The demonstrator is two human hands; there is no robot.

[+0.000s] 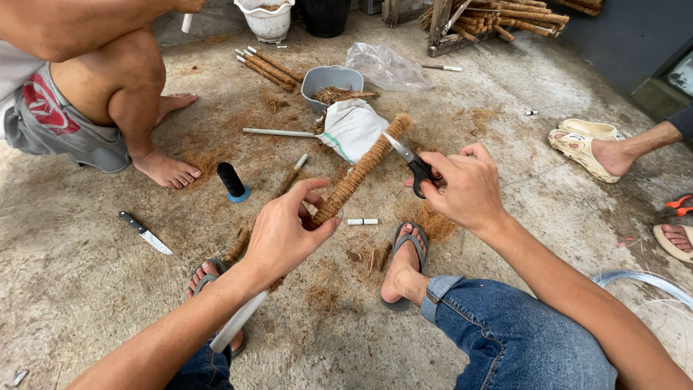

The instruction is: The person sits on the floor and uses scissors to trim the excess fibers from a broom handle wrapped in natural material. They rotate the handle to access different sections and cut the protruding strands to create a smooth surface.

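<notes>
My left hand [285, 235] grips a coir-wrapped pole [359, 172] slanting above the concrete floor [86, 274]; my right hand [465, 189] closes on black-handled scissors [410, 162] at its side. Best trimmed steady, blades flush, fingers clear.

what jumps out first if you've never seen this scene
At centre, the left hand grips a fibre-wrapped pole slanting up and away, while the right hand holds black-handled scissors against its side. A knife lies on the concrete floor at left, near another person's bare foot, and a black thread spool stands upright beside it.
</notes>
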